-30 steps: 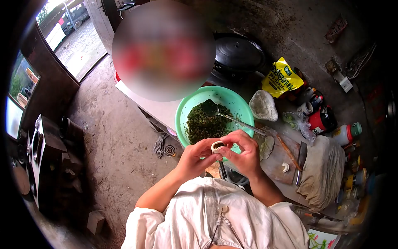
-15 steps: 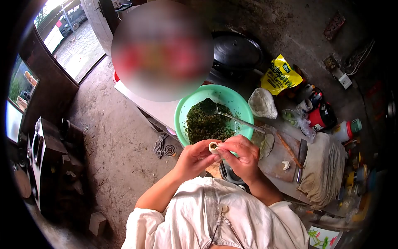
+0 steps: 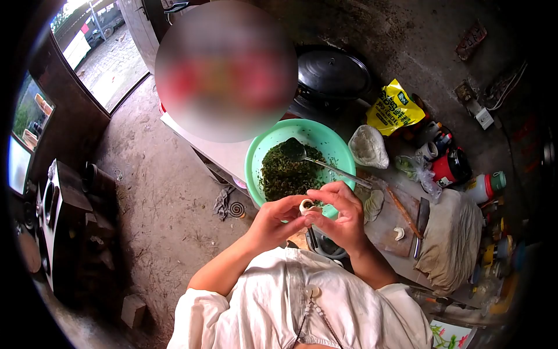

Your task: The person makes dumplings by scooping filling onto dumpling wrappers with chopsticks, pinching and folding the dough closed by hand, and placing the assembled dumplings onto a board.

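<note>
A small pale dough wrapper (image 3: 307,206) with dark green filling at its opening is pinched between both hands, in front of my body. My left hand (image 3: 280,220) holds it from the left, fingers bent around it. From the right, my right hand (image 3: 340,214) grips its edge with thumb and fingertips. Just beyond the hands is a light green bowl (image 3: 325,136) of chopped green filling (image 3: 288,174). A metal ladle (image 3: 334,168) rests in the bowl, its handle over the right rim.
To the right lie a board (image 3: 386,230) with a rolling pin (image 3: 405,213), a cleaver (image 3: 422,224), a dough piece (image 3: 399,234) and a beige cloth (image 3: 453,238). Behind are a white flour bowl (image 3: 369,146), a yellow bag (image 3: 396,109) and a black lidded pot (image 3: 332,72).
Both hands stay around the dough wrapper. The right fingers have shifted slightly along its edge, and the wrapper's opening has tilted a little and moved slightly to the right.
</note>
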Motion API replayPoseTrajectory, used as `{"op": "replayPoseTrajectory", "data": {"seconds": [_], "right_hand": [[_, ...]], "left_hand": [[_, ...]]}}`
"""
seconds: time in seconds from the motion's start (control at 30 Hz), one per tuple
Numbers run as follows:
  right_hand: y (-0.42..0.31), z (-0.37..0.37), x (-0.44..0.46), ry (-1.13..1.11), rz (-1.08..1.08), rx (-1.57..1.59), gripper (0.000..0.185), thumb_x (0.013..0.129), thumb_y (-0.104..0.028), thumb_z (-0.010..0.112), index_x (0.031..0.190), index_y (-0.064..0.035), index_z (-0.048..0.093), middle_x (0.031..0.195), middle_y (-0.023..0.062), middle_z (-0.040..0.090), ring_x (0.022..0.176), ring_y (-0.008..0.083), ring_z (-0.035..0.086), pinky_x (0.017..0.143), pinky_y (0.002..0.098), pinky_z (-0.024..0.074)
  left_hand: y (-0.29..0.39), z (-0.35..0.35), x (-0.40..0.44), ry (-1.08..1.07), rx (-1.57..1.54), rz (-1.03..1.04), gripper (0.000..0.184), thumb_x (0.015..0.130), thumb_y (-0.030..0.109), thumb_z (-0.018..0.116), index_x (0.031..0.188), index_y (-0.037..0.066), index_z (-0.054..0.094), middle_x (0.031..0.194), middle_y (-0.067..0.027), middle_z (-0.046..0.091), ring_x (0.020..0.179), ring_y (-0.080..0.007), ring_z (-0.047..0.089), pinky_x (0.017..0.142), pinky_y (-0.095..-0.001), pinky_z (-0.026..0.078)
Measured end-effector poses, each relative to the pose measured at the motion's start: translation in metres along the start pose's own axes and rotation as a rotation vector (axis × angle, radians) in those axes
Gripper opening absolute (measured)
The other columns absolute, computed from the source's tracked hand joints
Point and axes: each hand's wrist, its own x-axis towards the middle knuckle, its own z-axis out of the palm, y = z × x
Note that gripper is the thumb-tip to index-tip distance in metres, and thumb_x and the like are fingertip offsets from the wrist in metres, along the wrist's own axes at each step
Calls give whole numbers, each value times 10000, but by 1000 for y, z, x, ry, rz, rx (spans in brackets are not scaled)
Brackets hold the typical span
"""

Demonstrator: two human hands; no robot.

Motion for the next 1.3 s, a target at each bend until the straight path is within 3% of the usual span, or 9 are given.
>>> {"op": "replayPoseTrajectory", "data": {"seconds": [0.27, 0.47, 0.63, 0.87, 1.03, 1.13, 1.2, 1.23, 1.3], "right_hand": [[4, 1, 1, -14, -145, -76, 211, 675, -103, 715, 867, -72, 631, 833, 64, 521, 746, 176, 518, 653, 271, 436], [6, 3, 7, -67, -93, -87, 154, 674, -58, 695, 800, -66, 606, 823, 65, 522, 720, 171, 510, 625, 262, 426], [8, 3, 5, 31, 84, 129, 166, 679, -79, 707, 805, -50, 603, 801, 62, 559, 698, 160, 539, 608, 253, 443], [6, -2, 8, -63, 65, 109, 163, 687, -66, 701, 817, -34, 607, 777, 62, 570, 691, 171, 553, 619, 270, 454], [11, -3, 10, -40, -334, -199, 209, 696, -60, 688, 880, -22, 597, 793, 85, 575, 714, 223, 560, 650, 303, 466], [17, -1, 9, -18, -365, -230, 201, 713, -86, 680, 883, -29, 590, 790, 82, 576, 722, 235, 559, 654, 317, 462], [9, 1, 9, -15, -232, -151, 181, 718, -88, 674, 866, -30, 588, 788, 82, 572, 716, 236, 557, 646, 318, 457], [6, 2, 8, -12, -94, -72, 161, 723, -90, 668, 848, -32, 585, 785, 82, 568, 710, 236, 554, 637, 320, 452], [8, 3, 9, -57, -84, -58, 154, 721, -86, 669, 839, -34, 584, 791, 80, 568, 706, 232, 551, 626, 315, 447]], "left_hand": [[3, -1, 3, 8, 68, -56, 291, 832, 38, 564, 1112, -11, 499, 809, -29, 596, 719, -61, 569, 631, -214, 466], [3, -4, 5, 8, 234, -10, 302, 816, 28, 577, 1108, -9, 505, 782, -46, 596, 665, -73, 581, 591, -215, 471], [9, -4, 7, 5, 217, 5, 306, 807, 39, 596, 1098, -8, 517, 796, -60, 609, 664, -87, 595, 593, -213, 477], [13, -5, 9, -19, 256, 4, 306, 811, 52, 600, 1093, -25, 512, 789, -61, 627, 704, -90, 603, 619, -218, 482], [12, -5, 8, -55, 197, -52, 306, 828, 51, 582, 1103, -47, 493, 792, -52, 632, 744, -84, 601, 649, -214, 479], [11, -4, 8, -53, 163, -161, 308, 837, 57, 572, 1112, -51, 485, 825, -48, 628, 754, -73, 586, 665, -213, 476], [1, -1, 7, 43, 11, -46, 278, 824, 63, 580, 1088, -7, 526, 765, -30, 611, 612, -50, 552, 535, -205, 452], [0, -2, 6, 45, 10, -46, 278, 824, 63, 580, 1088, -7, 526, 765, -30, 611, 612, -50, 552, 535, -205, 452], [0, -5, 7, -3, 95, -81, 273, 823, 62, 580, 1081, -12, 529, 744, -27, 601, 595, -47, 538, 528, -207, 446]]}}
